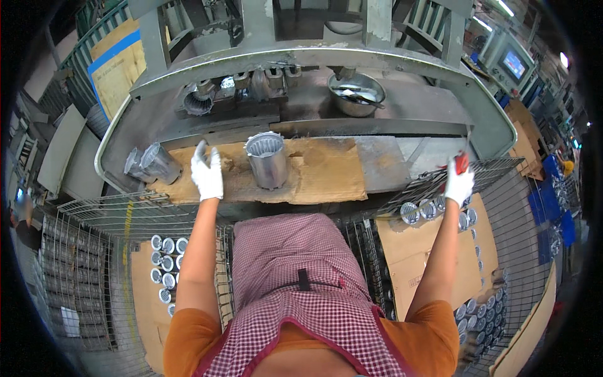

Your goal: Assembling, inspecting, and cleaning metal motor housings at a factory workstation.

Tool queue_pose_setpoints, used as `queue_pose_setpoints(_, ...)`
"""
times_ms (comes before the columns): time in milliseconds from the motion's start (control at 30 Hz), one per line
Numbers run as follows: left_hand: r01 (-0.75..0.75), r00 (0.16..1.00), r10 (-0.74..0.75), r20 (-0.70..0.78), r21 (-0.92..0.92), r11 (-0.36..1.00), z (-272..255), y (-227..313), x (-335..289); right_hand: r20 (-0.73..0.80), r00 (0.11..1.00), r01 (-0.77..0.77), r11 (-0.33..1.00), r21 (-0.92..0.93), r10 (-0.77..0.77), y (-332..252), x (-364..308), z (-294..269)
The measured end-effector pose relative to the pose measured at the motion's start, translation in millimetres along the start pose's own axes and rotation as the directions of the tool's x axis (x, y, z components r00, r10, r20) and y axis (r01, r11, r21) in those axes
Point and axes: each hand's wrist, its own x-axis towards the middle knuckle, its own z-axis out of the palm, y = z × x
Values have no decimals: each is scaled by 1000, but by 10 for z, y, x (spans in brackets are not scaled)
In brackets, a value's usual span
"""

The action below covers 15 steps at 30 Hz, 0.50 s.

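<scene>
Gloved hands, both in white, set well apart on either side of an upright metal cylinder [268, 166] with a ribbed rim. Left hand [207, 174] just to the left of the cylinder, spread wide, fingers raised and parted, a gap between glove and metal. Right hand [460, 183] well off to the right of the cylinder, closed narrowly around a red tool [462, 163], too small in view to tell its kind. Directly under the cylinder, a worn sheet of brown cardboard [326, 169]; well to the left of the cylinder, past the left hand, a pair of tilted metal cylinders [161, 164], close together. Beyond the cylinder, slightly to the left, a row of metal fittings [274, 80]; beyond and to the right, a round metal bowl [355, 110] with loose items inside. Nearer than the cylinder, a checked apron [286, 251] between orange sleeves [195, 333]. Nearer and to the left of the cylinder, a wire basket [151, 217] with round metal parts [168, 262] in rows; nearer and to the right, another wire basket [524, 232] with more round parts [409, 213] beside flat cardboard. Far to the right of the cylinder, a monitor [514, 65], lit blue.
</scene>
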Motion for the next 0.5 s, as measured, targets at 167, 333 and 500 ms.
queue_pose_setpoints(167, 44, 985, -120, 121, 501, 864, -31, -129, -128, -500, 861, 142, 988, 55, -96, -85, -374, 309)
queue_pose_setpoints(333, -46, 983, -57, 172, 543, 838, -26, -104, -133, -79, 867, 499, 853, 155, -492, -1133, -437, 304)
queue_pose_setpoints(500, -29, 985, -67, 158, 542, 840, -53, -122, -124, 133, 858, 490, 868, 77, -496, -1921, -223, 803)
